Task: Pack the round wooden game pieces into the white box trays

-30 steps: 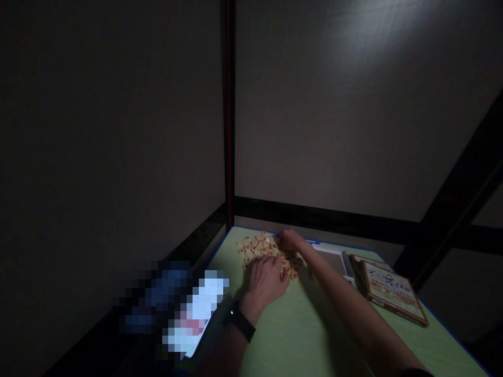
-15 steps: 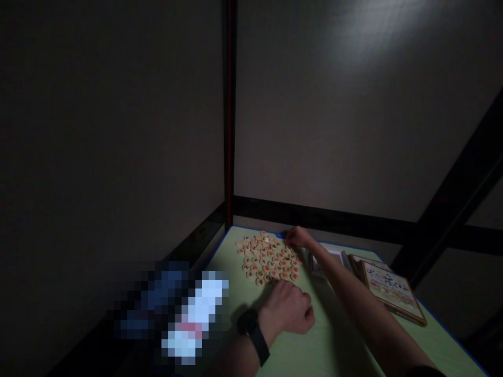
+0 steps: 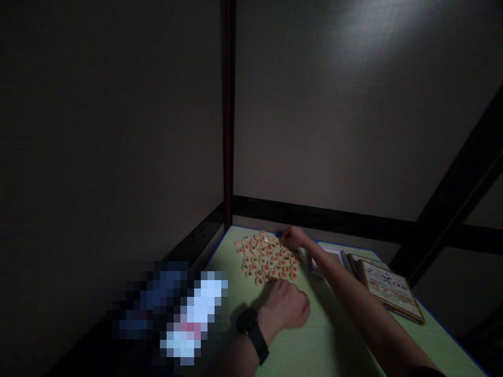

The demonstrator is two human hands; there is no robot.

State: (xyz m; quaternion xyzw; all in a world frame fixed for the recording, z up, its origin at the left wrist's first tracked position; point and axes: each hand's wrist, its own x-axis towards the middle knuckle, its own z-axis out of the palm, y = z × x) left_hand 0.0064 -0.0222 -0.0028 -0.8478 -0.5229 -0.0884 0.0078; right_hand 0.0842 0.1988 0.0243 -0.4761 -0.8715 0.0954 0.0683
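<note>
Round wooden Chinese chess pieces with red and black characters lie spread in a flat cluster on the pale green tabletop. My left hand, with a dark watch on its wrist, rests at the cluster's near edge. Its fingers are curled in and mostly hidden behind the back of the hand. At the far right edge of the cluster is my right hand, its fingers drawn together close to the outermost pieces. Whether either hand has a piece in it cannot be made out.
Right of the pieces stands an open box, partly covered by my right forearm. Farther right lies a patterned box lid or board with dark writing. Walls meet in a corner behind the table. A blurred-out bright patch sits at left.
My right hand has shifted slightly left along the far edge of the pieces. The left hand has turned a little, its fingers now less visible.
</note>
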